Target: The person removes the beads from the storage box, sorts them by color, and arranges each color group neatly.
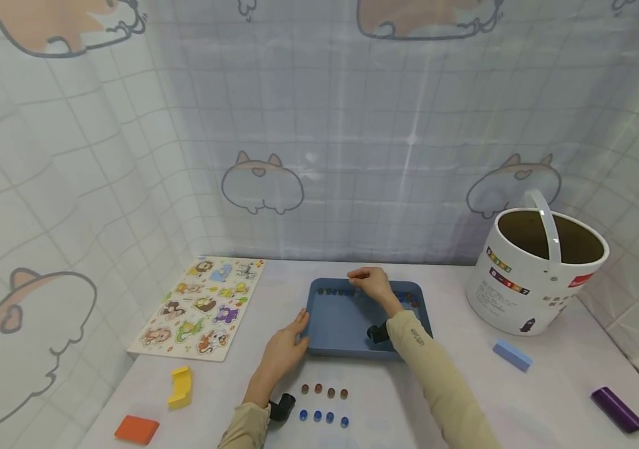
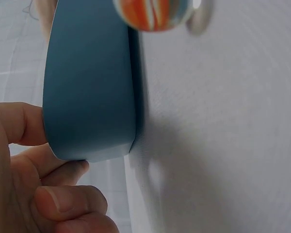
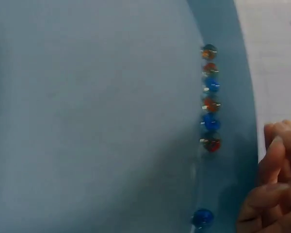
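A blue-grey tray (image 1: 342,324) lies on the table with a line of glass marbles (image 3: 211,104) along its far wall. Blue and reddish ones mix there, and a blue marble (image 3: 202,218) sits apart after a gap. My left hand (image 1: 282,355) grips the tray's near-left side, thumb and fingers at its rim and outer wall. Over the far rim is my right hand (image 1: 374,285), its fingers bent towards the thumb; whether something is between the fingertips is hidden. In front of the tray, reddish-brown marbles (image 1: 318,388) form one row and blue marbles (image 1: 317,416) another.
An animal picture board (image 1: 201,312) lies at left, near a yellow block (image 1: 181,386) and an orange block (image 1: 136,430). At right stand a white handled bucket (image 1: 499,280), a light blue block (image 1: 513,355) and a purple block (image 1: 617,410). A patterned curtain (image 1: 319,125) hangs behind.
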`<state>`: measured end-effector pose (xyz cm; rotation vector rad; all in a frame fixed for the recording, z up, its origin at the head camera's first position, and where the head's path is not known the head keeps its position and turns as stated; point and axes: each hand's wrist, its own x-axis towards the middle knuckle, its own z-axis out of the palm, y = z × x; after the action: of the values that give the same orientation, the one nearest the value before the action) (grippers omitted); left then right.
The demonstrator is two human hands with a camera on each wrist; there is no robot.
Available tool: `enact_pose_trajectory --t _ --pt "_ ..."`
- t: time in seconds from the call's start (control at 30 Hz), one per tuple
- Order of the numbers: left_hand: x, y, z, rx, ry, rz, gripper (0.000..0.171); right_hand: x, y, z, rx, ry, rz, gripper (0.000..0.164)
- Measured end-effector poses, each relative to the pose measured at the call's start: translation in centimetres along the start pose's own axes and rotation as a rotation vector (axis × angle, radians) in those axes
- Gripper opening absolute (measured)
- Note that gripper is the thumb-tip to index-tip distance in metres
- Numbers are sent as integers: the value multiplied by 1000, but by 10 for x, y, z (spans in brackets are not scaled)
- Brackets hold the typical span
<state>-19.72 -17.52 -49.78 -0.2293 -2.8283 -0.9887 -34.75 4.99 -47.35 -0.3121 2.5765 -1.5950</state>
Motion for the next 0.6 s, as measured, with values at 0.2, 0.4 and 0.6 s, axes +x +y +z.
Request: enact_pose_trajectory --t 0.2,0.4,0.6 --pt "-1 1 0 12 -2 -6 54 -4 7 7 -54 -4 21 17" --pt "-1 3 0 11 1 -6 55 -8 10 9 -67 14 40 17" --pt "0 4 0 21 6 -7 55 -9 17 8 -146 7 0 19"
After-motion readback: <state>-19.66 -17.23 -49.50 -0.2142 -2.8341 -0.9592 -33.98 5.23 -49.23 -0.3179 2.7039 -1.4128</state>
